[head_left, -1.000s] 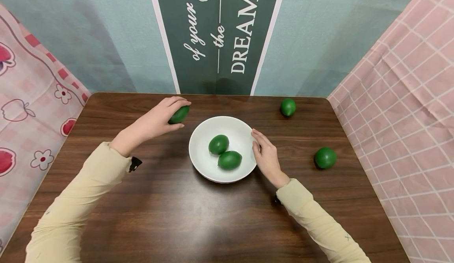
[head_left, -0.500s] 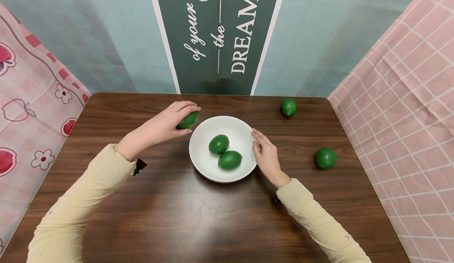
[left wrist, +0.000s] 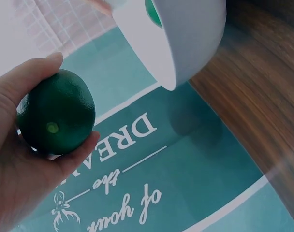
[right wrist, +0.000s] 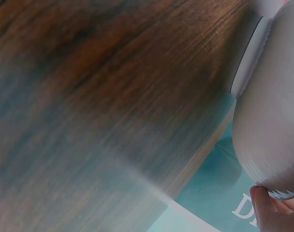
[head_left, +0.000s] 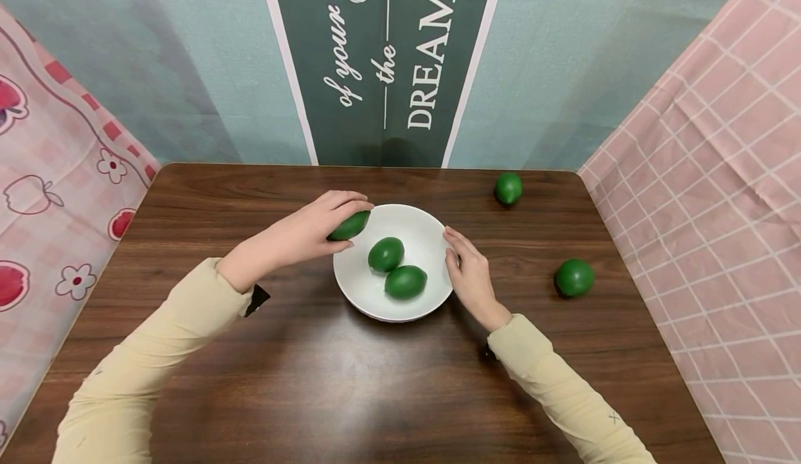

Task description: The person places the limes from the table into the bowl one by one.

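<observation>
Right at the far left edge of the bowl (head_left: 353, 286), the left hand (head_left: 309, 229) holds a lime (head_left: 352, 225). Its thumb is on the near side of the lime, and its other fingers reach over the top and the far side. The lime sits snug between them, out toward the tips, with its right end poking out past the thumb. In the left wrist view you can see a pale spot on its skin, and a gap between it and the bowl, so the two do not touch. The lime is up in the air, off the table (head_left: 281, 380). From the head view, part of it covers the bowl's rim. The right hand (head_left: 473, 276) is on the other side, with its fingers quite straight. Its tips touch the right rim of the bowl, and they do not wrap round it. In the right wrist view a fingertip rests on the bowl's side. The bowl is white and sits flat on the brown table, between the hands. Two more are inside, close together: a back lime (head_left: 386, 254) a bit to the left, and a front lime (head_left: 406, 282) a bit to the right. Out on the right of the table, well apart from both hands, are a far lime (head_left: 508, 189) by the back edge and a near lime (head_left: 574, 278).
</observation>
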A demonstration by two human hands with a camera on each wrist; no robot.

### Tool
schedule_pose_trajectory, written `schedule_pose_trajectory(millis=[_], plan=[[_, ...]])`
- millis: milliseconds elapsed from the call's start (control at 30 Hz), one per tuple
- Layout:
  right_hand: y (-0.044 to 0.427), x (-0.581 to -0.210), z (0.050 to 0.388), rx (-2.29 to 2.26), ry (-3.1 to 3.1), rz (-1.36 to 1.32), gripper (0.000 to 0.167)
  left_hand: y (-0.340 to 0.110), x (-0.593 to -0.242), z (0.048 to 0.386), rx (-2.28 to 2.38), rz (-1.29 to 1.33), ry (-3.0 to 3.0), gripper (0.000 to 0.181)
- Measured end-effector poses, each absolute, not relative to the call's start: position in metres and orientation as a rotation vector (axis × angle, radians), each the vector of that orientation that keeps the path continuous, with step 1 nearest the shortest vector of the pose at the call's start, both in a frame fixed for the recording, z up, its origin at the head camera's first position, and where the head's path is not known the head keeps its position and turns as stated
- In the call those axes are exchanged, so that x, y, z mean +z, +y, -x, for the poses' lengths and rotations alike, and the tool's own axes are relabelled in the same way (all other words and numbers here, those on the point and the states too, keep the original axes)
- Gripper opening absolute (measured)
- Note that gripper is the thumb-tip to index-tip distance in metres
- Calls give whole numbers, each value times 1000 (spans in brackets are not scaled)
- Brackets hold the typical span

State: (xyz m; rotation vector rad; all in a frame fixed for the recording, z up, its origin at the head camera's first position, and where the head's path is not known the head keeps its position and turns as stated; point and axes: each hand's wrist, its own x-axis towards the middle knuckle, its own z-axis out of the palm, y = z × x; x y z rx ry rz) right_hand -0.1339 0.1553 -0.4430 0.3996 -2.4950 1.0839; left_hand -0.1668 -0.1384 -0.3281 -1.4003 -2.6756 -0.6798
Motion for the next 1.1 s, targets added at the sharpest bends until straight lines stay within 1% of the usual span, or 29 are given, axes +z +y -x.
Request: schedule_pose_trajectory(millis=[333, 633, 800, 1100], plan=[[155, -442, 134, 1079, -2491, -395, 29, -128, -333, 159, -684, 1491, -2662, 53], [155, -443, 134, 1081, -2501, -389, 29, -121, -347, 157, -726, 1563, -2600, 53], [155, -443, 133, 1087, -2502, -387, 29, -118, -356, 155, -720, 1565, -2609, 54], [156, -444, 134, 1086, -2486, -396, 29, -113, -361, 150, -716, 1570, -2702, 55]])
